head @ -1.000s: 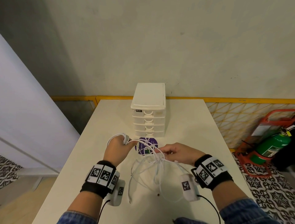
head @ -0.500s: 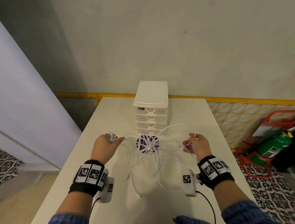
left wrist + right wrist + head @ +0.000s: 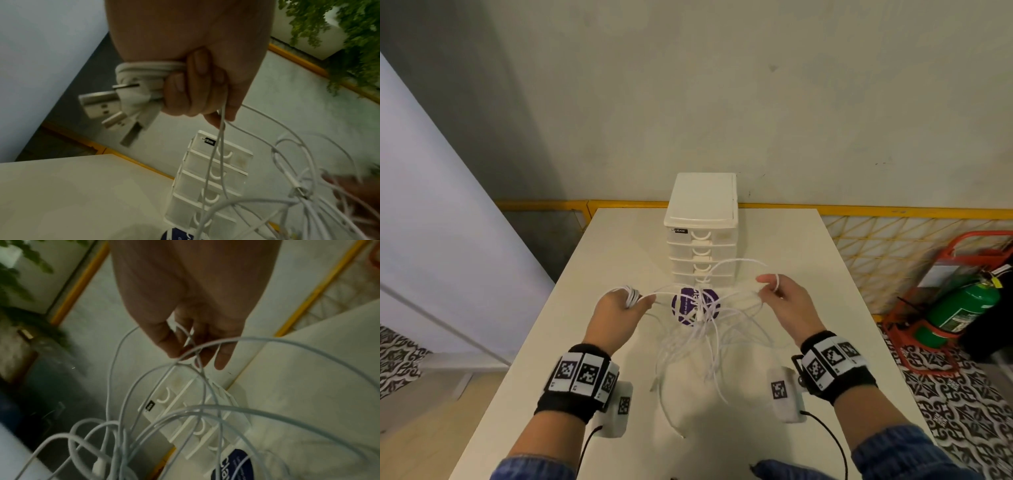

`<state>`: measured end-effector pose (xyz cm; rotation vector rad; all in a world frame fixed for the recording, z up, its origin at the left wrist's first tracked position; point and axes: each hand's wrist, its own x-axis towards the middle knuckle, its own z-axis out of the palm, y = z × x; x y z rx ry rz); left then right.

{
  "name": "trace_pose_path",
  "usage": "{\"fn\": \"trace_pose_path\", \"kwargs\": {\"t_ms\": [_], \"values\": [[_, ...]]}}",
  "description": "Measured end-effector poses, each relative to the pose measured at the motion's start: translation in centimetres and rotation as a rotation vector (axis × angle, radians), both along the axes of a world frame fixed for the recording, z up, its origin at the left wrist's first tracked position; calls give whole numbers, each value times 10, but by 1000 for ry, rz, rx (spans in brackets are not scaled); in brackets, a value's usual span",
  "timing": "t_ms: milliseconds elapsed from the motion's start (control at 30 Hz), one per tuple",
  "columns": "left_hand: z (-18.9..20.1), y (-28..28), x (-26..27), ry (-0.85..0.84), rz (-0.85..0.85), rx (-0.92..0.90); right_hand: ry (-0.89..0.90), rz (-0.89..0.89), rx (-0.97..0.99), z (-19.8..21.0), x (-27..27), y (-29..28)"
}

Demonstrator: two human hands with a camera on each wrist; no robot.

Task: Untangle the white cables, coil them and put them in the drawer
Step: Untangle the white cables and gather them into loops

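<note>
A tangle of white cables [image 3: 705, 329] hangs between my two raised hands above the white table [image 3: 784, 246]. My left hand [image 3: 619, 308] grips a bundle of cable ends; several USB plugs [image 3: 115, 104] stick out of the fist in the left wrist view. My right hand [image 3: 780, 298] pinches cable strands [image 3: 191, 340], one looped over a finger. Loose loops droop to the tabletop between my wrists. The white drawer unit [image 3: 702, 233] stands behind the tangle, all its drawers shut.
A round purple disc [image 3: 695, 305] lies on the table just in front of the drawer unit, under the cables. A green fire extinguisher [image 3: 959, 308] in a red stand sits on the floor to the right. A yellow rail [image 3: 893, 209] runs behind the table.
My hands have moved apart and lifted, the right one swinging out to the right, which spreads the cable tangle wider. The left hand keeps its grip on the bundle.
</note>
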<state>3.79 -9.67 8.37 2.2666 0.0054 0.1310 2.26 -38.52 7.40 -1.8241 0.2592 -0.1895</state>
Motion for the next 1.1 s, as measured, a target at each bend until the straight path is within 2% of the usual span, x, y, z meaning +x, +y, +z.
{"fn": "trace_pose_path", "kwargs": {"t_ms": [133, 200, 333, 467, 767, 933, 967, 1100], "values": [[0, -7, -2, -14, -58, 48, -130, 107, 31, 17, -3, 11], [-4, -1, 0, -9, -25, 82, -164, 36, 68, 20, -2, 9], [-9, 21, 2, 49, 151, 103, -118, -187, 371, 19, -4, -6], [-12, 32, 1, 131, 249, 95, -16, -292, 472, 11, -3, -16], [10, 0, -5, 47, 86, -64, 98, -157, 182, -25, 12, -16], [18, -15, -10, 78, 40, -160, 12, -98, -107, -25, 14, -14], [19, -18, -12, 87, 28, -170, 3, -95, -80, -23, 15, -12], [18, -27, -13, 85, 5, -231, -42, -58, 322, -8, 18, 2]]}}
